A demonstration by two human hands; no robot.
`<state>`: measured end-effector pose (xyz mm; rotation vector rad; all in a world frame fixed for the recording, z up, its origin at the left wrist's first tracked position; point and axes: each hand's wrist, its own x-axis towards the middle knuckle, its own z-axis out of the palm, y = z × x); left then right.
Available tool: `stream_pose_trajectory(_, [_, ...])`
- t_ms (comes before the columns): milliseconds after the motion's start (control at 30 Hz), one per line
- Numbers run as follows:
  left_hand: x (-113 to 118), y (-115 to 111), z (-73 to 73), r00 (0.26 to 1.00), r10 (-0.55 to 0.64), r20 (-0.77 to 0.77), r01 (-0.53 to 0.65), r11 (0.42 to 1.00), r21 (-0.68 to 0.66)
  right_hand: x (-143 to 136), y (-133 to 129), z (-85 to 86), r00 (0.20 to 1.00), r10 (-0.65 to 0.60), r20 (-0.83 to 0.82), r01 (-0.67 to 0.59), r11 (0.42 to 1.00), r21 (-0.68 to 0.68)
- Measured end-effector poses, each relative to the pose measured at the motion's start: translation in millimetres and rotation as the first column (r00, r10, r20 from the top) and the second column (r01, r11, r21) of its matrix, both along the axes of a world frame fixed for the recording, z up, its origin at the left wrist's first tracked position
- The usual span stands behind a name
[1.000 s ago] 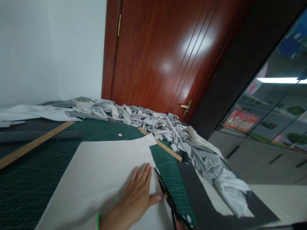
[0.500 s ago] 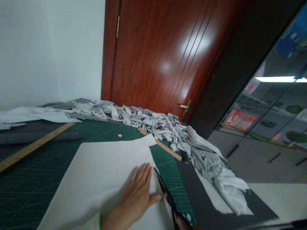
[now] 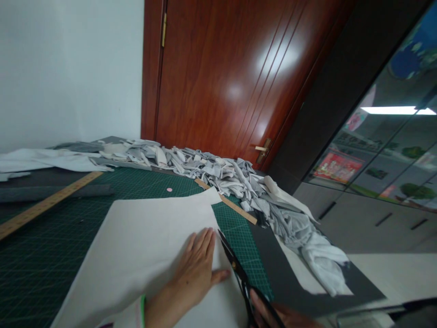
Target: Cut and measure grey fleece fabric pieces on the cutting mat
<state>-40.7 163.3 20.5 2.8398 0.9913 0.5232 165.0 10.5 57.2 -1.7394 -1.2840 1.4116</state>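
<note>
A large piece of white fabric (image 3: 146,246) lies flat on a green cutting mat (image 3: 44,269). My left hand (image 3: 194,269) presses on it near its right edge, fingers stretched out and thumb apart, with nothing held. Black scissors (image 3: 241,273) are in my right hand (image 3: 269,312) at the bottom, its fingers wrapped round the handles and partly cut off by the frame. Their blades run along the fabric's right edge, the tip just right of my left fingertips. Beyond the tip, the fabric's far right corner juts out as a narrow strip.
A long heap of grey and white fabric scraps (image 3: 218,171) curves along the back and right. One wooden ruler (image 3: 239,209) lies under the fabric's far corner, another ruler (image 3: 51,202) at left across a dark roll (image 3: 20,195). Behind stand a door (image 3: 218,77) and a glass-fronted cabinet (image 3: 378,155).
More of my right hand and the scissor handles show at the bottom. The view has shifted slightly. My left hand stays flat in the same place on the fabric.
</note>
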Motion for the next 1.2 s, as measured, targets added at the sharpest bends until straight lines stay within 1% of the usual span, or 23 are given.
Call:
stream_pose_trajectory(100, [0.8, -0.9, 1.5, 1.000, 0.005, -0.013, -0.005, 1.000, 0.001, 0.5, -5.5, 3.5, 1.000, -0.030, -0.007, 0.030, 1.000, 0.006])
stream_pose_trajectory(167, [1.3, -2.4, 4.0, 1.000, 0.012, -0.024, -0.012, 1.000, 0.003, -4.1, -7.6, 5.9, 0.994, -0.093, -0.064, 0.090, 0.995, -0.049])
stream_pose_trajectory(233, [1.8, -3.9, 6.3, 0.998, 0.031, -0.049, -0.031, 1.000, 0.000, -10.2, -7.0, 6.5, 0.979, -0.162, -0.124, 0.146, 0.981, -0.132])
stream_pose_trajectory(300, [1.9, -4.6, 7.3, 0.997, 0.040, -0.071, -0.039, 0.999, 0.003, -15.3, -5.1, 6.5, 0.973, -0.183, -0.142, 0.156, 0.971, -0.183])
stream_pose_trajectory(567, [0.1, -2.2, 2.8, 1.000, 0.012, -0.027, -0.010, 0.999, 0.049, -22.0, -5.2, 19.0, 0.995, -0.088, -0.048, 0.077, 0.978, -0.196])
stream_pose_trajectory(633, [0.9, -2.1, 3.3, 0.999, 0.021, -0.041, -0.018, 0.998, 0.056, -21.1, -6.6, 20.8, 0.999, -0.049, -0.010, 0.046, 0.985, -0.169])
stream_pose_trajectory(733, [2.3, -1.7, 4.1, 0.995, 0.042, -0.086, -0.037, 0.998, 0.055, -19.5, -8.4, 24.3, 0.999, 0.027, 0.048, -0.023, 0.997, -0.074])
stream_pose_trajectory(800, [2.6, -1.2, 3.9, 0.994, 0.041, -0.101, -0.035, 0.997, 0.062, -21.0, -9.0, 28.7, 0.997, 0.061, 0.040, -0.057, 0.995, -0.080])
stream_pose_trajectory(833, [2.6, -1.0, 3.6, 0.995, 0.034, -0.096, -0.028, 0.997, 0.067, -22.8, -8.9, 31.6, 0.998, 0.060, 0.028, -0.057, 0.992, -0.112])
stream_pose_trajectory(933, [2.5, -1.3, 4.1, 0.997, 0.026, -0.073, -0.021, 0.998, 0.065, -30.4, -7.7, 39.6, 1.000, -0.002, 0.018, 0.006, 0.978, -0.207])
stream_pose_trajectory(1033, [2.9, -2.9, 7.2, 0.994, 0.044, -0.097, -0.040, 0.999, 0.037, -34.6, -6.8, 42.2, 0.999, -0.023, 0.036, 0.030, 0.977, -0.209])
stream_pose_trajectory(1200, [3.8, -4.3, 10.0, 0.991, 0.052, -0.120, -0.049, 0.998, 0.030, -30.7, -6.6, 34.4, 0.999, -0.022, 0.031, 0.028, 0.977, -0.210])
